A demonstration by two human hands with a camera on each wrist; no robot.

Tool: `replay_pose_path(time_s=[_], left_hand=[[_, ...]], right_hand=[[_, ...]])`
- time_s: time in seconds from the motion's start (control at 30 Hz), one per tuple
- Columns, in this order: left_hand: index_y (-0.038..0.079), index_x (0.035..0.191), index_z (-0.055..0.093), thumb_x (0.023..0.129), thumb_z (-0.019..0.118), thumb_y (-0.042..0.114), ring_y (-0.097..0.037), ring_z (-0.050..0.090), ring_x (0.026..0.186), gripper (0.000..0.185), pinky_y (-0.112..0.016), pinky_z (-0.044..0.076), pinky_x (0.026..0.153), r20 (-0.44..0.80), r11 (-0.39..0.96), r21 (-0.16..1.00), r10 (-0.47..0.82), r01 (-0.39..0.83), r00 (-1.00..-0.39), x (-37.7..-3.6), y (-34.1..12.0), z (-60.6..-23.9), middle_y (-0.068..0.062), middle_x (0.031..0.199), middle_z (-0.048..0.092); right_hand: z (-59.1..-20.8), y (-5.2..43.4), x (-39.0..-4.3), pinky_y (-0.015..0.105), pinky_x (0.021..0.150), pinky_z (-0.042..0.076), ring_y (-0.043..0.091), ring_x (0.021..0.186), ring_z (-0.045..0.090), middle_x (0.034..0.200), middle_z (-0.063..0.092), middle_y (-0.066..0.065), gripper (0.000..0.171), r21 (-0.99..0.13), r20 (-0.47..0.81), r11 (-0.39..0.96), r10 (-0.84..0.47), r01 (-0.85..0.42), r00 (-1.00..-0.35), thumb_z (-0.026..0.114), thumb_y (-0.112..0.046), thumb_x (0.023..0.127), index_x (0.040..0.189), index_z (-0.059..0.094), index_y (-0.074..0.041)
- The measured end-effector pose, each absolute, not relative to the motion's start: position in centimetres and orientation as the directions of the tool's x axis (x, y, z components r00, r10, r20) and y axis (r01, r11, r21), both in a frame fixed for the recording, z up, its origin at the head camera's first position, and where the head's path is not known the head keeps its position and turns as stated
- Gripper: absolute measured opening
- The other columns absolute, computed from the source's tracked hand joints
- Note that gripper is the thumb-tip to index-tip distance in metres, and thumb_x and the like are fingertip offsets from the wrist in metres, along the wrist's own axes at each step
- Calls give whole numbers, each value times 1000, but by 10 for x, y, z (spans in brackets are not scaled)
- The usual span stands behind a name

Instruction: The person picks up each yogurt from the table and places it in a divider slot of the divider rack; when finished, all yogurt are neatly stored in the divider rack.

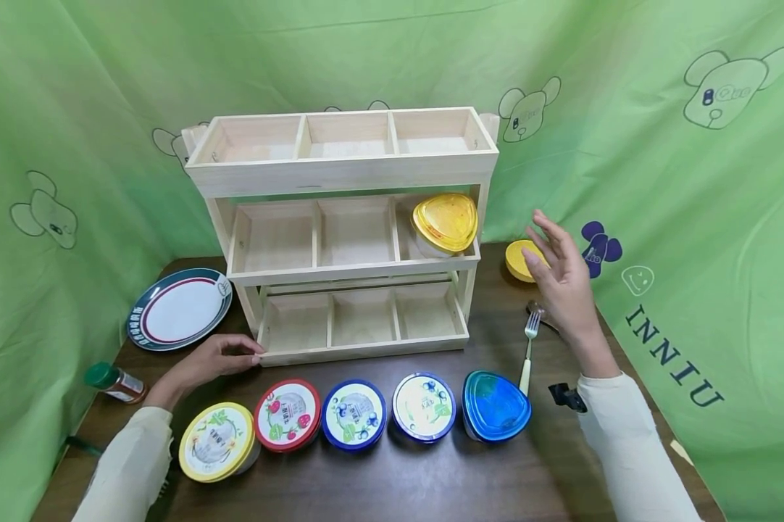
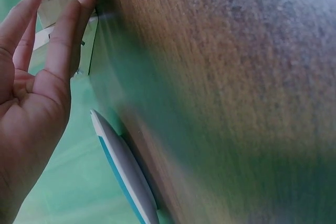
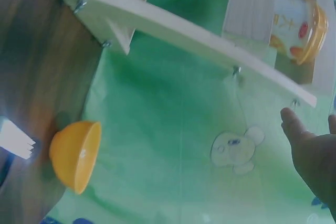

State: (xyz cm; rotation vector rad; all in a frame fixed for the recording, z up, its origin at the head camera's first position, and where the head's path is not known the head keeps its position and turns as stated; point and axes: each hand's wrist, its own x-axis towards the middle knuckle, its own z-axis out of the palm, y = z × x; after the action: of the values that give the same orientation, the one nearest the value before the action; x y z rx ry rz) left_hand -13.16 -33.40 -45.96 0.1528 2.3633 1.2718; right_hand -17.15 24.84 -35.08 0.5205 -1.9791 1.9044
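The person's left hand (image 1: 219, 359) lay low on the brown tabletop (image 1: 398, 486), with its straight fingers (image 2: 67, 30) touching the front left corner of the wooden shelf (image 1: 343, 174). It held nothing. The right hand (image 1: 561, 279) was up in the air to the right of the shelf, with its fingers spread apart and nothing in it. A tub with a yellow lid (image 1: 445, 222) sat tipped in the right box of the middle shelf, well apart from the right hand. Just behind that hand, a small yellow bowl (image 1: 521, 259) stood on the tabletop, and a fork (image 1: 529, 341) lay just below the hand. Along the front edge stood a row of tubs: one with a yellow rim (image 1: 217, 441), one with a red rim (image 1: 288, 415), two with blue rims (image 1: 354, 414), and a tub with a clear blue lid (image 1: 496, 406) at the right end. A round plate (image 1: 180, 308) lay to the left of the shelf, near the left hand. A small bottle with a green cap (image 1: 114, 381) lay on its side close to the left sleeve. Green cloth (image 1: 692, 181) with little bear pictures hung all around.
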Motion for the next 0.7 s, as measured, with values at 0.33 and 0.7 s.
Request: replay_pose_path(time_s=[0.33, 0.7], left_hand=[[3, 126, 75, 106, 74, 21, -28, 60, 106, 27, -36, 56, 88, -348, 576, 808, 294, -125, -890, -131, -338, -458, -13, 119, 69], [4, 127, 76, 106, 74, 23, -25, 63, 108, 28, -37, 55, 93, -367, 578, 803, 287, -146, -885, -132, -332, -457, -10, 120, 73]], right_hand=[[-372, 273, -145, 28, 109, 50, 26, 149, 50, 165, 45, 21, 40, -856, 490, -118, 119, -503, -863, 57, 4, 108, 147, 57, 7], [-401, 295, -111, 31, 109, 50, 24, 147, 52, 161, 48, 20, 42, -901, 335, -238, 151, -363, -930, 47, 5, 113, 154, 46, 10]])
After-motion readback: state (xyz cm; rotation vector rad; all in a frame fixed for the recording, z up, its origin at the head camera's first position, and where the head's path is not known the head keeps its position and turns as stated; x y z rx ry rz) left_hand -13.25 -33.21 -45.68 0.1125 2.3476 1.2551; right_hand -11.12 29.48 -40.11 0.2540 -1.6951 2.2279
